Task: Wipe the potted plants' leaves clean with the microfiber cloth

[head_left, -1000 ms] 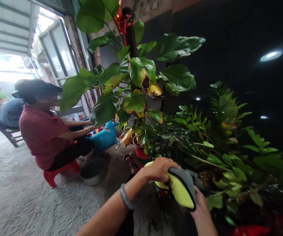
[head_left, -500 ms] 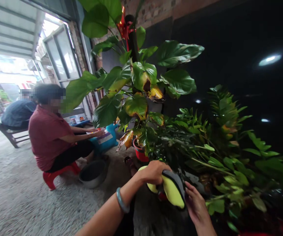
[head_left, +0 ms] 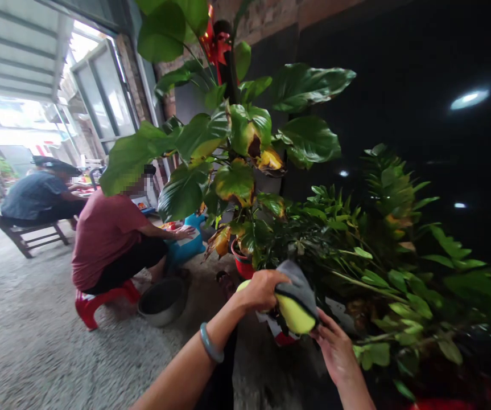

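My left hand point(head_left: 264, 289), with a pale green bangle on the wrist, is closed around a cloth point(head_left: 298, 313) that is yellow on one side and grey on the other. The cloth is bunched, with a grey flap standing up over the knuckles. My right hand point(head_left: 334, 346) pinches the cloth's lower right corner. Whether a leaf is caught between the cloth and the fingers is hidden. Leafy green plants point(head_left: 347, 273) stand right behind and beside both hands. A large-leaved potted plant point(head_left: 234, 182) rises in front, some of its leaves yellow and brown.
A person in a red shirt point(head_left: 108, 233) sits on a red stool point(head_left: 87, 307), leaning over a blue toy animal point(head_left: 185, 247). A grey basin point(head_left: 162, 302) is on the concrete floor. Another person point(head_left: 36, 193) sits on a dark wooden chair point(head_left: 27, 233). A dark wall point(head_left: 390, 74) stands behind the plants.
The cloth has turned so more of its grey side shows, and my right hand has moved slightly left and onto its corner. The person in red has leaned forward.
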Available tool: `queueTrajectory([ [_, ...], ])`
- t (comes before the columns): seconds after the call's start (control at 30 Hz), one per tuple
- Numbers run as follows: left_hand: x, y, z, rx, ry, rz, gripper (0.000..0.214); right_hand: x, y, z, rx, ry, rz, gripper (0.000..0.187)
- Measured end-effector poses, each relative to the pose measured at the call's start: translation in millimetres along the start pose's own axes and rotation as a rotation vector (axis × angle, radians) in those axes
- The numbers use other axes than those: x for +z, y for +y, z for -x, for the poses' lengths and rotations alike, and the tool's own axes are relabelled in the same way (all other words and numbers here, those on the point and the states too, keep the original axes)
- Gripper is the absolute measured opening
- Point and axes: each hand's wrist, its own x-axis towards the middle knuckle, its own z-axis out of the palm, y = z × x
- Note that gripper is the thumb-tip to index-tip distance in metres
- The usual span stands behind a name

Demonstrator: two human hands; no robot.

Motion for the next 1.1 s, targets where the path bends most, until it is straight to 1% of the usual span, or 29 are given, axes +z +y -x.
queueTrajectory([
  [0.03,2.8,-1,6,-0.006,-0.066,0.004,0.045,-1,-1,1,0.008,-0.003,0.004,0.045],
  [0.07,2.0,-2,8,-0.026,-0.063,0.019,0.045,-2,-1,1,0.013,-0.004,0.006,0.045],
  [0.1,-2.4,-2,8,-0.056,0.005,0.044,0.045,-3,-1,1,0.012,-0.006,0.006,0.044],
  [0.13,-9.8,-1,4,-0.083,0.121,0.075,0.045,-3,-1,1,0.009,-0.006,0.006,0.043],
  [0.17,-19.1,0,-2,-0.095,0.262,0.108,0.046,-4,-1,1,0.004,-0.002,0.005,0.042],
  [0.23,-38.5,3,-17,-0.079,0.565,0.154,0.046,-4,-1,1,-0.001,0.016,0.018,0.04],
  [0.27,-45.6,3,-24,-0.06,0.698,0.164,0.045,-3,0,0,0.001,0.027,0.031,0.039],
  [0.3,-49.4,4,-30,-0.042,0.8,0.166,0.045,-2,0,0,-0.002,0.036,0.038,0.038],
  [0.33,-49.2,4,-33,-0.032,0.861,0.164,0.044,-1,0,0,-0.008,0.044,0.042,0.037],
  [0.37,-45.0,3,-34,-0.035,0.875,0.157,0.044,1,0,0,-0.014,0.046,0.044,0.037],
  [0.4,-37.2,1,-31,-0.053,0.834,0.147,0.045,2,-1,1,-0.018,0.045,0.047,0.037],
  [0.43,-26.8,-1,-26,-0.08,0.74,0.134,0.045,3,-1,1,-0.018,0.042,0.052,0.037],
  [0.47,-15.2,-3,-18,-0.107,0.595,0.115,0.046,3,-2,2,-0.013,0.04,0.059,0.038],
  [0.53,5.4,-8,-1,-0.139,0.241,0.075,0.043,4,-3,3,0.007,0.036,0.082,0.039],
  [0.57,11.9,-10,6,-0.14,0.096,0.069,0.041,3,-3,3,0.018,0.036,0.093,0.038],
  [0.6,14.6,-11,11,-0.135,0.01,0.08,0.039,2,-3,4,0.026,0.038,0.102,0.037],
  [0.63,13.1,-11,13,-0.13,-0.002,0.112,0.039,2,-4,4,0.031,0.043,0.108,0.036],
  [0.67,7.8,-9,12,-0.129,0.056,0.159,0.04,1,-4,4,0.031,0.05,0.113,0.036],
  [0.7,-0.7,-6,8,-0.122,0.17,0.215,0.042,0,-4,4,0.029,0.057,0.114,0.035],
  [0.77,-22.5,2,-7,-0.073,0.465,0.302,0.046,-1,-3,3,0.019,0.075,0.113,0.034],
  [0.83,-41.3,12,-25,0.003,0.742,0.314,0.047,0,-2,2,0.007,0.092,0.107,0.034],
  [0.87,-46.4,15,-32,0.037,0.843,0.298,0.046,1,-2,2,0.001,0.098,0.102,0.034],
  [0.9,-47.4,18,-37,0.058,0.905,0.279,0.045,2,-2,2,-0.003,0.102,0.099,0.036],
  [0.93,-44.4,19,-40,0.062,0.921,0.264,0.045,3,-3,2,-0.005,0.101,0.1,0.037],
  [0.97,-37.7,19,-39,0.051,0.885,0.256,0.045,3,-3,3,-0.007,0.097,0.105,0.039],
  [1.0,-28.3,17,-37,0.026,0.799,0.25,0.046,3,-3,3,-0.014,0.089,0.114,0.04],
  [1.03,-17.5,15,-32,0.003,0.673,0.244,0.046,3,-3,3,-0.03,0.081,0.125,0.04],
  [1.1,2.6,12,-18,0.008,0.358,0.22,0.047,1,-3,3,-0.083,0.066,0.142,0.034],
])
